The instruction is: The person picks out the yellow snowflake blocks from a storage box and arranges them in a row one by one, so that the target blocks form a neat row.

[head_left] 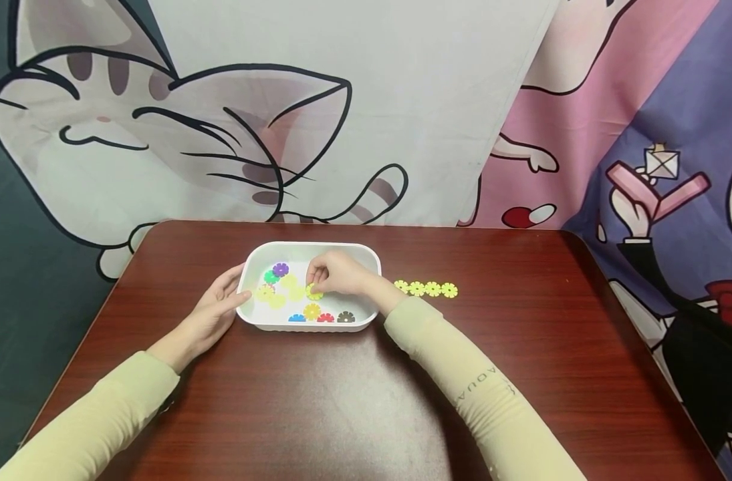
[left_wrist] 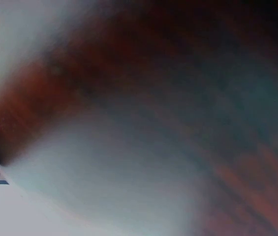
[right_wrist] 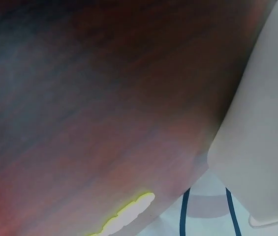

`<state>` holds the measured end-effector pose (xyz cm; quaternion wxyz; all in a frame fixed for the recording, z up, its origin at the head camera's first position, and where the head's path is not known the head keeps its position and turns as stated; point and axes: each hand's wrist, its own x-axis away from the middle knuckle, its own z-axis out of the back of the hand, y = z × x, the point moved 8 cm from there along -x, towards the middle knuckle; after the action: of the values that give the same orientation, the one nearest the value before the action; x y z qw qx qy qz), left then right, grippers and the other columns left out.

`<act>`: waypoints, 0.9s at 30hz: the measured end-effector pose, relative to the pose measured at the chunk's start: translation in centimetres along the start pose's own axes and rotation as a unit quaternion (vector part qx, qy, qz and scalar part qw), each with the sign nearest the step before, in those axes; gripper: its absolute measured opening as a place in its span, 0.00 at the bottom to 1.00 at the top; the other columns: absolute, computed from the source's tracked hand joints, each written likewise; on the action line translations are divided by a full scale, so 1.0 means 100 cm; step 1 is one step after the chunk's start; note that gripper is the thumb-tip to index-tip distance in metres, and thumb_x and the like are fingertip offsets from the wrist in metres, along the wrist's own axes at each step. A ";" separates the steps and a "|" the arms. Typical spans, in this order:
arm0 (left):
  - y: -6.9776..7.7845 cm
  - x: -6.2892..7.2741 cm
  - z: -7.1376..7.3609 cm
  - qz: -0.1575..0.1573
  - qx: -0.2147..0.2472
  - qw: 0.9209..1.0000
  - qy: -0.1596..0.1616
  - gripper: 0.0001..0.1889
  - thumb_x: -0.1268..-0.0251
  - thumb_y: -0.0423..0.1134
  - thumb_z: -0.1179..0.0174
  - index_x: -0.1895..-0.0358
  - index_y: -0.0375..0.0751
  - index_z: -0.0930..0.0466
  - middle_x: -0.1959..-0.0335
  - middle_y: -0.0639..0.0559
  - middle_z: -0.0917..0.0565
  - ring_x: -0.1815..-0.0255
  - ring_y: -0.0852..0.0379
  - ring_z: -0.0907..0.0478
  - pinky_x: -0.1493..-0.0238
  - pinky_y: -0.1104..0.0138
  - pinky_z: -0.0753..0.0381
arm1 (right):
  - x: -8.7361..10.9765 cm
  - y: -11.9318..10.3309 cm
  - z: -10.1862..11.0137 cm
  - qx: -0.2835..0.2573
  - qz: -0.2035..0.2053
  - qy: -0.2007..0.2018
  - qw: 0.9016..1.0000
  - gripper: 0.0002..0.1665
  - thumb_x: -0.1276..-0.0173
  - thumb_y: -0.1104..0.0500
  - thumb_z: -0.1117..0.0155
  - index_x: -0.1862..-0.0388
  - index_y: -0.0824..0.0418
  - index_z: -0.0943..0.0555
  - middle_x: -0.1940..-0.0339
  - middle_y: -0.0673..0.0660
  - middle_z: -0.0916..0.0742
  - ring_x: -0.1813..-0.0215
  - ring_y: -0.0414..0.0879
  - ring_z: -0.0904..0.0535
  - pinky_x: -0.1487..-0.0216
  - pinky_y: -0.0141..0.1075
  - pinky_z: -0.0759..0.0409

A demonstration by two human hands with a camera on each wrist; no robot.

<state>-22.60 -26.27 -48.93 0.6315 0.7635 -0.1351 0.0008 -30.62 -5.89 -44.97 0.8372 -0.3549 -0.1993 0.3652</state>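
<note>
Well, my right hand (head_left: 337,272) is pinching, thumb and fingertips brought together on a yellow flower-shaped disc (head_left: 314,292) inside the white tray (head_left: 310,328), near its middle; whether that disc touches the tray floor I cannot tell; my left hand (head_left: 212,308) grips the tray's left end, thumb on the rim towards the near left corner, fingers along the outside; the tray stands on the wood-grain desk (head_left: 317,401), close to the far edge and left of that edge's middle.

Inside, a purple disc (head_left: 281,269) overlaps a green disc (head_left: 272,276) towards the far left corner; pale yellow discs (head_left: 277,301) lie loose in the left half; along the near wall are a blue disc (head_left: 296,318), a deeper yellow disc (head_left: 312,311), a red disc (head_left: 325,318) and a dark grey disc (head_left: 345,316).

Beyond the tray's right end, a row of yellow flower discs (head_left: 432,288) lies flat on the desk, parallel to its far edge; behind that edge hangs a cartoon-cat cloth (head_left: 438,120).
</note>
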 end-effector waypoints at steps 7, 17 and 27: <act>0.002 0.001 -0.001 0.000 -0.003 1.000 -0.001 0.38 0.20 0.30 0.45 0.14 0.40 0.55 0.10 0.38 0.59 0.18 0.63 0.44 0.33 0.84 0.29 | 0.006 -0.010 0.020 -0.027 0.006 0.032 0.999 0.05 0.36 0.67 0.22 0.63 0.63 0.12 0.70 0.54 0.11 0.66 0.36 0.19 0.59 0.24 0.18; 0.002 0.001 -0.001 -0.004 -0.001 1.000 -0.006 0.38 0.19 0.30 0.46 0.15 0.40 0.55 0.11 0.36 0.60 0.24 0.71 0.37 0.33 0.84 0.28 | 0.028 -0.007 0.062 -0.026 -0.002 0.085 0.996 0.06 0.36 0.64 0.21 0.62 0.61 0.11 0.67 0.54 0.09 0.63 0.39 0.16 0.56 0.26 0.17; 0.001 0.002 -0.001 0.007 -0.008 1.000 -0.003 0.38 0.18 0.32 0.46 0.14 0.41 0.56 0.10 0.38 0.61 0.20 0.67 0.42 0.33 0.84 0.28 | 0.059 0.022 0.101 -0.054 -0.039 0.125 0.990 0.06 0.35 0.64 0.22 0.61 0.62 0.11 0.64 0.57 0.07 0.60 0.44 0.13 0.53 0.33 0.13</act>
<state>-22.41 -26.28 -48.82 0.6370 0.7577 -0.1421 0.0017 -33.73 4.16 -39.42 0.8490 -0.4340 -0.1260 0.2737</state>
